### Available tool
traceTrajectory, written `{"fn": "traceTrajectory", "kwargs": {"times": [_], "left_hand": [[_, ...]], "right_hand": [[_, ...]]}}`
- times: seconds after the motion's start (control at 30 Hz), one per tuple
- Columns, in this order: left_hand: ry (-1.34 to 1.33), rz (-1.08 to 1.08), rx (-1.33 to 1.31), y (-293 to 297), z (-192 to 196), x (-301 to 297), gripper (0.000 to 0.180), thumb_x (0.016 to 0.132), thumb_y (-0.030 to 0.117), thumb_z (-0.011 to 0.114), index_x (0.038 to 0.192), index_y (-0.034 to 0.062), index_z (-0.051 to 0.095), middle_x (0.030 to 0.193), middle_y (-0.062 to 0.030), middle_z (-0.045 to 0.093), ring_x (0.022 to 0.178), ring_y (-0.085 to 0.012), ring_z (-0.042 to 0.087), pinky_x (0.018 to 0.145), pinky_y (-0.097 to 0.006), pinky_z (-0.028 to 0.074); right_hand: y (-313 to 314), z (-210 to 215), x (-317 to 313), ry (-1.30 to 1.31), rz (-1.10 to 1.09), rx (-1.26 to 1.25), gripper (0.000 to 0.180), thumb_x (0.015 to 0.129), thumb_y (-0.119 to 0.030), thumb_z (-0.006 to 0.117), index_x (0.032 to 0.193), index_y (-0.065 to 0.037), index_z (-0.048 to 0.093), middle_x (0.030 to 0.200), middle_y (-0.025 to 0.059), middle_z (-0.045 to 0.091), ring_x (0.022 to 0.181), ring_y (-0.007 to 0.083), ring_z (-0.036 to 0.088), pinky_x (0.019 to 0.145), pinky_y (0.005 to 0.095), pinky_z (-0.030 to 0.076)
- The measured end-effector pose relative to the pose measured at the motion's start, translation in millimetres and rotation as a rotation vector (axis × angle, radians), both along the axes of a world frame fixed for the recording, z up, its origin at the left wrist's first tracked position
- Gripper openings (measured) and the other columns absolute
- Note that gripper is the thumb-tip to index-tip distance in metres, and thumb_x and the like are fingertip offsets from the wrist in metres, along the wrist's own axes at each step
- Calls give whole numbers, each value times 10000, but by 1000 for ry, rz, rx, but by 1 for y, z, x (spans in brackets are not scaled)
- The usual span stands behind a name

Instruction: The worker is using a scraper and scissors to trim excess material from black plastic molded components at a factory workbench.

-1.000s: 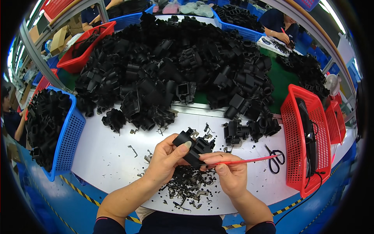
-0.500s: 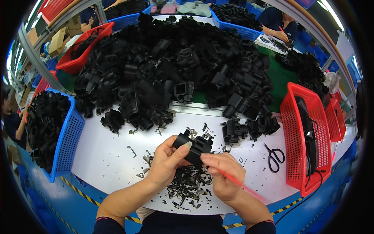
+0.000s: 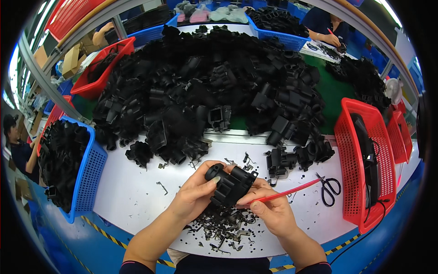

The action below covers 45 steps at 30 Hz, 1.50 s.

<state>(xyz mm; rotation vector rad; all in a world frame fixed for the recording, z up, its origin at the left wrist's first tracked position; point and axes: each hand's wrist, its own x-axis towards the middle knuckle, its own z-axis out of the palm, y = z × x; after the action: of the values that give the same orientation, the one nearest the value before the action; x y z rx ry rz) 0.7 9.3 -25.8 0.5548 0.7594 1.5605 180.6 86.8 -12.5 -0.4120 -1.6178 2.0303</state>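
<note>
- Workshop with one white table; the dark round border cuts off the room's sides.
- Left hand: fingers closed around the left side of one black plastic part, held above the table; fingertips behind it are hidden.
- Right hand: thumb and forefinger pinch one red stick-like tool; its tip is at the part's lower edge, too small to tell if touching. Other fingers are partly hidden behind the part.
- Below: dark scraps, too many to count.
- Ahead: one heap of black parts, overlapping beyond counting.
- Right: one pair of scissors, two red baskets, one larger.
- Left: one full blue basket.
- Background: three other people, each partly cut off or hidden.
</note>
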Motion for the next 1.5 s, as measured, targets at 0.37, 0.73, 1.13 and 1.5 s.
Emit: {"fn": "traceTrajectory", "kwargs": {"times": [0.37,0.73,1.13,1.5], "left_hand": [[47,-83,-112,7,2,1,412,813,148,436,1191,-13,406,1104,-158,520,1022,-217,534,893,-327,420],[-151,-203,-204,8,-4,4,390,812,176,418,1144,-28,433,1088,-227,521,990,-285,563,894,-362,439],[-123,-288,-127,4,-15,-3,395,851,169,466,1190,-22,397,1107,-153,537,1002,-191,560,868,-291,445],[144,41,-72,2,2,-5,371,817,144,560,1143,30,425,1031,-126,563,949,-167,560,849,-282,435]], "right_hand": [[-6,3,8,-130,-24,116,266,868,-205,550,1018,6,609,956,95,520,893,131,527,865,288,387],[-11,10,5,-76,-39,173,193,809,-140,629,985,-73,670,1004,54,337,847,118,446,766,249,395],[-2,5,11,-106,-19,94,284,852,-251,569,948,2,652,1013,81,399,863,113,446,774,246,359],[0,-1,5,-114,-126,-3,251,881,-203,522,957,5,640,1058,93,486,867,124,484,775,254,389]]}}
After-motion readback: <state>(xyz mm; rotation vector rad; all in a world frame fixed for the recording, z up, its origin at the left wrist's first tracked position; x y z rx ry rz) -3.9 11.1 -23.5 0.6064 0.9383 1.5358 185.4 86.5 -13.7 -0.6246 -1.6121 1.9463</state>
